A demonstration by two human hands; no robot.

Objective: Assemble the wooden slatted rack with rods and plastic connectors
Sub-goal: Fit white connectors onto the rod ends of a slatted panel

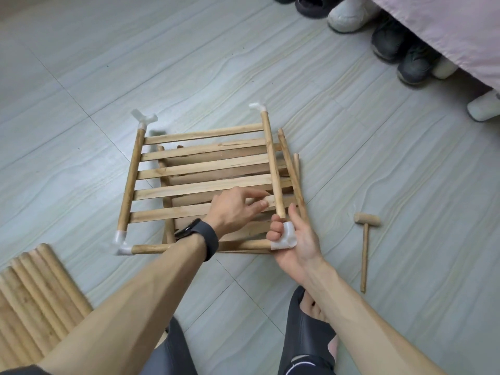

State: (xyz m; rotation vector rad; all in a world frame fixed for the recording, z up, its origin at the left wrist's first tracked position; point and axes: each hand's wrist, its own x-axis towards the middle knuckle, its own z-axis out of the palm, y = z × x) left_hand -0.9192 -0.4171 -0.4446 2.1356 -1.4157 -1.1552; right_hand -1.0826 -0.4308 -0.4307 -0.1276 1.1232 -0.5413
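Observation:
A wooden slatted panel (pixel 200 169) lies tilted over a second panel on the floor. Its left side rod (pixel 131 174) carries clear plastic connectors at the far end (pixel 143 119) and the near corner (pixel 121 243). The right side rod (pixel 273 166) has a connector at its far end (pixel 258 106). My right hand (pixel 295 239) grips the near-right connector (pixel 285 238), which sits on the front rod (pixel 194 247), just below the right rod's near end. My left hand (pixel 238 208), fingers extended, touches a slat beside that rod.
A small wooden mallet (pixel 365 247) lies on the floor to the right. A bundle of spare rods (pixel 35 293) lies at the lower left. Loose rods (pixel 292 174) rest along the panel's right side. Shoes (pixel 405 50) stand under a pink cover at the upper right.

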